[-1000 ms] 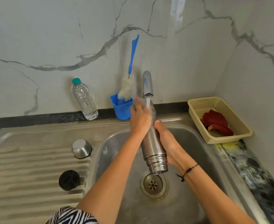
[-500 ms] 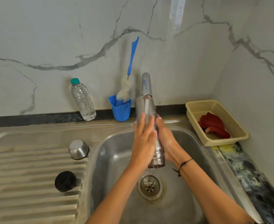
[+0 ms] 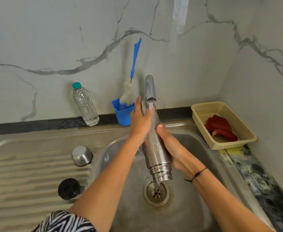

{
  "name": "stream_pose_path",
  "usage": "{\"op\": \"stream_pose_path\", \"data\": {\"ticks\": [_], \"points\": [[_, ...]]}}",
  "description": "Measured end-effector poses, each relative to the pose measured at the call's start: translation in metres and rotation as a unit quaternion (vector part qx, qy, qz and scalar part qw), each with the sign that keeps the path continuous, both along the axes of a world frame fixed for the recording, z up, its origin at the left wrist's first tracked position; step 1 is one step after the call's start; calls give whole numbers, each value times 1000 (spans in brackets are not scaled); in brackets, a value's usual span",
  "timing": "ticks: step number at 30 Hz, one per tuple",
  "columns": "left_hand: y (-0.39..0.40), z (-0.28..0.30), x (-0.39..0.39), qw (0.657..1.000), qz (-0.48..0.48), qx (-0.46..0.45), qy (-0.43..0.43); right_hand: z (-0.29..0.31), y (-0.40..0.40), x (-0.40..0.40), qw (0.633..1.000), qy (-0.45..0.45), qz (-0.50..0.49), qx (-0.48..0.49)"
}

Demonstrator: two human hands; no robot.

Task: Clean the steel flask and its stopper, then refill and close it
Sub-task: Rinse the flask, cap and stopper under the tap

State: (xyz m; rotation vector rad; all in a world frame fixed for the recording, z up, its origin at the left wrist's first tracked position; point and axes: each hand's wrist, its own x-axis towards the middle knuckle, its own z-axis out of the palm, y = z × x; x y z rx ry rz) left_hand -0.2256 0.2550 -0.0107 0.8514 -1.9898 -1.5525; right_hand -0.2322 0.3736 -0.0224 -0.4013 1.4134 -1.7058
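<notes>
Gleaming under marble walls, the steel sink (image 3: 195, 141) frames both hands' grip: right hand (image 3: 174, 148) curled round the flask (image 3: 155, 153), left hand (image 3: 139, 122) pressing flat.

We see the steel flask (image 3: 155, 153) as brushed metal, wet and shiny under the water. The sink (image 3: 194, 143) is dull, scuffed steel, and its draining board at the left edge is ribbed. The steel cap (image 3: 81, 155) there gleams smooth; the black stopper (image 3: 68, 188) looks like matt, grooved plastic. At the back edge stand a clear ridged plastic bottle (image 3: 85, 105) and a glossy blue plastic cup (image 3: 123, 113). The beige basket (image 3: 224, 141) is perforated plastic, holding red cloth (image 3: 220, 128).
</notes>
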Motion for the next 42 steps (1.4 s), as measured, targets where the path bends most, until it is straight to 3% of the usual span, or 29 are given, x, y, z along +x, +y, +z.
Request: {"op": "stream_pose_path", "data": {"ticks": [4,10,15,21,24,32,35,38,40,42], "points": [[19,-4,2,989,-10,-144,-8,2,-6,-4,998,-23,-38,-45],[58,-33,57,949,-98,-299,-28,-6,-10,-8,998,45,-53,-8],[63,-28,61,965,-96,-241,-34,-6,-11,-12,998,0,-55,16],[33,-5,14,995,-38,-78,-40,-2,-4,-8,995,-68,-68,-38],[11,7,-7,997,38,4,-62,-10,0,-1,997,-39,-62,-13],[-7,5,-15,993,72,10,-88,-5,-8,-1,997,36,-35,50],[10,0,2,995,11,-98,-24,-3,-16,-1,997,10,-75,17],[46,-21,39,961,-94,-256,-42,2,-19,-8,995,23,-98,11],[63,-32,64,934,-112,-340,-22,8,-18,-11,995,-2,-96,23],[69,-37,77,926,-101,-363,22,12,-18,-9,996,-17,-80,42]]}}
